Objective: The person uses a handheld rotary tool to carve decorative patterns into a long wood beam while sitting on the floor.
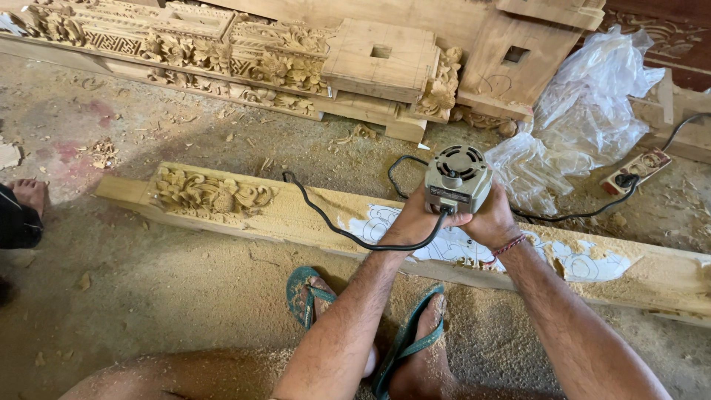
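Observation:
A grey electric router (458, 178) stands upright on a long wooden beam (311, 215) that lies across the dusty floor. My left hand (415, 220) and my right hand (492, 218) both grip the router's body from either side. Under the tool a white paper pattern (585, 261) with drawn scrolls is stuck to the beam. The beam's left end carries a finished floral carving (211, 194). The tool's black cord (333, 226) loops over the beam to the left.
Carved wooden panels (222, 48) and blocks are stacked at the back. A crumpled clear plastic sheet (592, 104) and a power strip (637, 169) lie to the right. My feet in green sandals (404, 341) rest on sawdust. Another person's foot (29, 194) shows at the left edge.

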